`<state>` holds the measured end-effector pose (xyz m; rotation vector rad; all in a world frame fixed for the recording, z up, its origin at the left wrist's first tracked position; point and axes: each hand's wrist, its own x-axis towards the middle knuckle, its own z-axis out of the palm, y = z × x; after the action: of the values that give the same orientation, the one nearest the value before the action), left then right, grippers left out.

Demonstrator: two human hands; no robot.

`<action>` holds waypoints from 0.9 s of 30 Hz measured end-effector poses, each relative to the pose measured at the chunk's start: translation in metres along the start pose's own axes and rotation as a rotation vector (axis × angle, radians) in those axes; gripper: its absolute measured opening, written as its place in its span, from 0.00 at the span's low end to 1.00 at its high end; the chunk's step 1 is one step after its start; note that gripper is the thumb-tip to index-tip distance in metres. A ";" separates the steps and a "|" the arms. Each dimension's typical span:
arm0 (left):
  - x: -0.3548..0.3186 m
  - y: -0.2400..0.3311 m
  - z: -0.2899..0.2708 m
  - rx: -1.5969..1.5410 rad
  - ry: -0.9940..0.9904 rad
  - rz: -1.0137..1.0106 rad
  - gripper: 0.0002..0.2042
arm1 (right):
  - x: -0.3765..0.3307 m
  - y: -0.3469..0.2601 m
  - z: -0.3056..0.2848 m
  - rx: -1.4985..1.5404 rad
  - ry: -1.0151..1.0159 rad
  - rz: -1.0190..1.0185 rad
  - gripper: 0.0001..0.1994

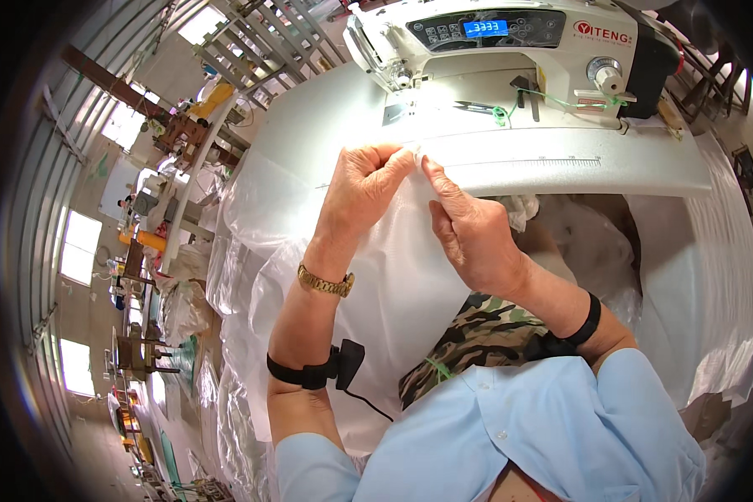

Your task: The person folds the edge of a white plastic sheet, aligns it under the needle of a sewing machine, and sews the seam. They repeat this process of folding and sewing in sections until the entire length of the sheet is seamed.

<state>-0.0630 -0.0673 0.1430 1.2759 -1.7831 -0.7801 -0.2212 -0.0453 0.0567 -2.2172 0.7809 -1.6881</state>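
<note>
Both my hands are at the front edge of the sewing machine bed, working a white sheer fabric [402, 268]. The fabric's edge is bunched at my fingertips, below the needle area. My left hand [358, 191], wearing a gold watch [325, 281], pinches that edge between thumb and index finger. My right hand [481, 238] meets it there, index finger stretched onto the fabric and the other fingers curled; its grip is partly hidden. The fabric hangs down over my lap. Above stands a white sewing machine [510, 67] with a lit display, its needle and presser foot [402, 79] over the bed.
Dark tweezers [475, 107] and green thread [560, 102] lie on the machine bed [560, 163], which carries a printed ruler. More sheer fabric [694, 276] hangs at the right. Cluttered shelving [197, 180] stands left. A black strap with a small device [314, 374] sits on my left forearm.
</note>
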 end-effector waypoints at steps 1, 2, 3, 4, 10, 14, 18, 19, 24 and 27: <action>0.001 -0.002 0.000 -0.043 -0.009 -0.076 0.13 | -0.001 0.001 0.000 0.000 -0.001 0.002 0.31; 0.002 -0.003 0.000 -0.041 -0.009 -0.059 0.13 | -0.001 0.001 0.000 -0.045 -0.022 0.013 0.31; 0.003 -0.004 0.000 -0.053 -0.034 -0.076 0.12 | -0.002 0.001 0.000 -0.090 -0.044 0.025 0.31; 0.005 -0.004 0.000 -0.066 -0.059 -0.091 0.12 | -0.002 0.002 0.000 -0.092 -0.044 0.028 0.31; 0.020 -0.002 0.008 0.063 -0.010 0.001 0.17 | -0.009 0.019 0.006 -0.161 -0.029 0.013 0.30; 0.037 -0.004 0.001 0.565 0.078 0.349 0.14 | -0.025 0.031 0.015 -0.142 -0.042 0.062 0.28; 0.054 -0.016 -0.003 0.557 0.081 0.287 0.14 | -0.025 0.041 0.007 -0.176 -0.175 0.135 0.25; 0.055 -0.020 -0.002 0.544 0.083 0.319 0.14 | -0.020 0.046 0.002 -0.166 -0.125 0.151 0.24; 0.060 -0.038 0.009 0.359 0.050 0.295 0.11 | 0.029 0.086 0.006 0.531 -0.161 0.474 0.24; 0.071 -0.046 0.009 0.294 0.033 0.297 0.12 | 0.043 0.108 0.018 0.633 -0.341 0.691 0.19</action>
<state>-0.0624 -0.1483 0.1179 1.1578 -2.0537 -0.3379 -0.2244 -0.1608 0.0323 -1.4902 0.6815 -0.9939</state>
